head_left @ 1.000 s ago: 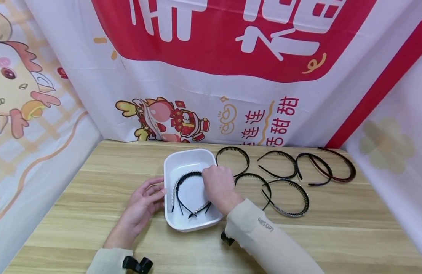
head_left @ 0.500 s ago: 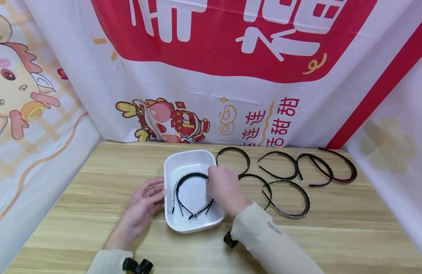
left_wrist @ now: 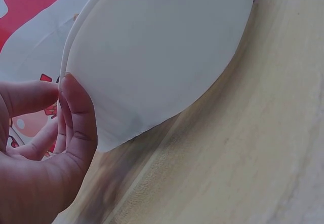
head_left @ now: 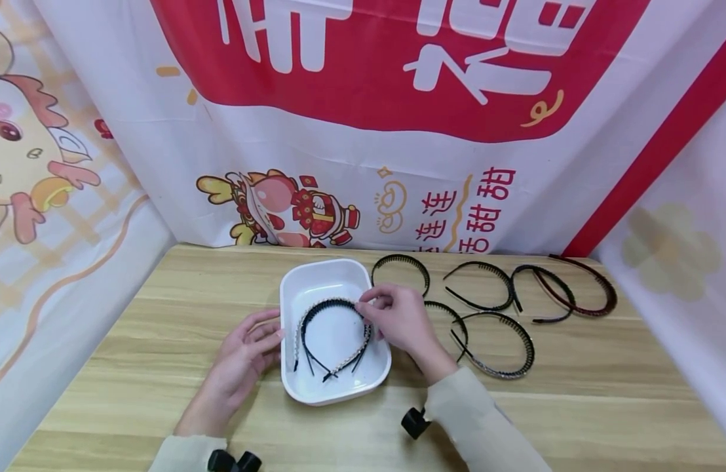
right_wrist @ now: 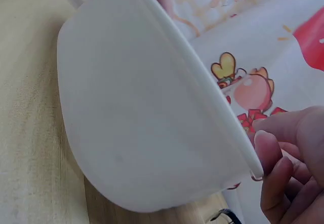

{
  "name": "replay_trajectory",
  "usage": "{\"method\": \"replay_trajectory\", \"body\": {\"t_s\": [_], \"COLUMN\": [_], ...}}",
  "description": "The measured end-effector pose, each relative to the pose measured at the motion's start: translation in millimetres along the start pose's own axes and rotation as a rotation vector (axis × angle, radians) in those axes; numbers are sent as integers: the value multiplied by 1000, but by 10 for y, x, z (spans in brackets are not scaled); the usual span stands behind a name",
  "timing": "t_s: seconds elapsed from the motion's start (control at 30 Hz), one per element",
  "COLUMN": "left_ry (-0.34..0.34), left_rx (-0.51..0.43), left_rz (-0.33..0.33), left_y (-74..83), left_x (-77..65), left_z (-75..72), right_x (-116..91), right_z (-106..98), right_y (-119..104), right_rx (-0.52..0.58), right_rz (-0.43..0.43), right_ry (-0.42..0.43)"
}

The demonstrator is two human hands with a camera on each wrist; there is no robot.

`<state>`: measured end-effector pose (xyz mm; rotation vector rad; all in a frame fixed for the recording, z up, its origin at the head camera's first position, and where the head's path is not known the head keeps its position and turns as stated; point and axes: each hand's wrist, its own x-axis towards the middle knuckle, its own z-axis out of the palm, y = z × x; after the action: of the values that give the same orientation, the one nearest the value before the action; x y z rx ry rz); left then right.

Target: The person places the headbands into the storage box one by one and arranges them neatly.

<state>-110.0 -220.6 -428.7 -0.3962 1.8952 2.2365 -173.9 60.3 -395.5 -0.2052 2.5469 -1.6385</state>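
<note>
Right-hand grip (head_left: 401, 318): curled at rounded white plastic tray (head_left: 327, 275); whether anything is pinched cannot be told.
Left-hand grip (head_left: 245, 357): rested loosely against tray.
Black toothed, bead-edged headbands (head_left: 332, 302): nested inside tray, best settled flat.

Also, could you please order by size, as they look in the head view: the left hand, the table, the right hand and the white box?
1. Table
2. White box
3. Left hand and right hand: these look about alike, so I leave them unranked.
</note>
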Motion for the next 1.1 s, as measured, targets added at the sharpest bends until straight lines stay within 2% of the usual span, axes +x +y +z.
{"method": "replay_trajectory", "body": {"t_s": [0.3, 0.7, 0.9, 1.1], "left_ry": [2, 4, 12, 25], "left_rx": [5, -4, 1, -5], "left_rz": [13, 63, 61, 50], "left_y": [-6, -19, -13, -6], "left_x": [-20, -41, -37, -9], "left_z": [10, 19, 31, 35], "right_x": [-90, -173, -259, -375], "right_z": [-217, -484, -724, -966], "right_y": [173, 430, 596, 799], "right_rx": [157, 189, 150, 155], "right_rz": [81, 147, 171, 249], "right_ry": [84, 124, 174, 227]}}
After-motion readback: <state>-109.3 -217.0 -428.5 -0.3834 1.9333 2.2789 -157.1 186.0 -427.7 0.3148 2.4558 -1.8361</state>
